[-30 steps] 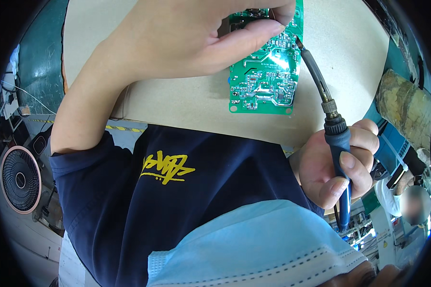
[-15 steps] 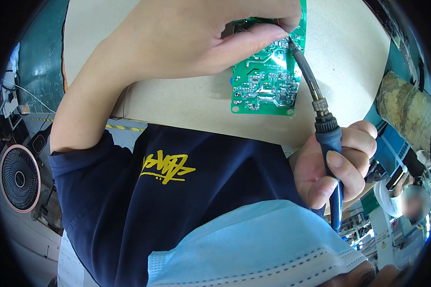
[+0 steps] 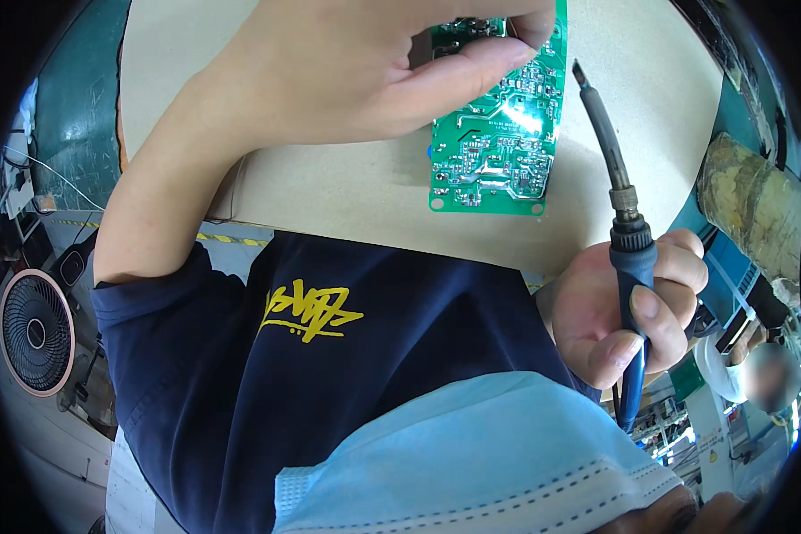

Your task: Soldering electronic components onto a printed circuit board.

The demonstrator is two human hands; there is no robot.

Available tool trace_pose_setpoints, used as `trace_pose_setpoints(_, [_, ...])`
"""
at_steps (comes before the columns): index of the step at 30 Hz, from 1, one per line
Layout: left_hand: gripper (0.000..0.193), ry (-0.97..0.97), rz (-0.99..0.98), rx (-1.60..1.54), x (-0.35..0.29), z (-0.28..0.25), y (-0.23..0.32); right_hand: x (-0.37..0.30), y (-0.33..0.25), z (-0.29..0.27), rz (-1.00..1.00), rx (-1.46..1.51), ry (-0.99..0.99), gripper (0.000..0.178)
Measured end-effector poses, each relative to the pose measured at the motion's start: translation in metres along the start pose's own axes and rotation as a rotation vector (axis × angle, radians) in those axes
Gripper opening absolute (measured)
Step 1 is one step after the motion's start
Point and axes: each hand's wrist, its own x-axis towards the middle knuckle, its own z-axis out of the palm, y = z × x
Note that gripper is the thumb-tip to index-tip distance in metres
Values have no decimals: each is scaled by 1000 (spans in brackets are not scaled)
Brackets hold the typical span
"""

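Observation:
A green circuit board [image 3: 481,151] lies on the pale work surface, its soldered side with small parts and shiny joints facing up. My left hand [image 3: 356,76] reaches over its far part, thumb and finger closed in a pinch against or just above the board. What they pinch is too small and hidden to name. My right hand [image 3: 596,307] is wrapped round the dark blue handle of a soldering iron [image 3: 633,258]. The iron's dark tip points up and away, to the right of the board and apart from it.
The pale board-like work surface [image 3: 329,187] ends in an edge close to my body. At the far left stands a round fan [image 3: 36,334]. On the right are a brownish, stained roll-like object [image 3: 752,205] and a blue rack [image 3: 730,285]; another person [image 3: 730,369] is farther back.
The soldering iron's tip has come off the board and moved right, along with my right hand. My left hand has barely shifted, and the board lies almost where it was.

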Motion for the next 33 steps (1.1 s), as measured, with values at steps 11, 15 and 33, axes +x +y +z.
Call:
trace_pose_setpoints(11, [18, 5, 20, 10, 0, 0, -3, 3, -3, 4, -38, -32, -77, 26])
trace_pose_setpoints(15, [18, 15, 27, -22, 0, 2, -3, 11, -8, 2, -27, -47, -135, 25])
trace_pose_setpoints(33, [16, 244, -67, -159, 3, 13, -2, -15, -17, 3, 329, -154, -237, 58])
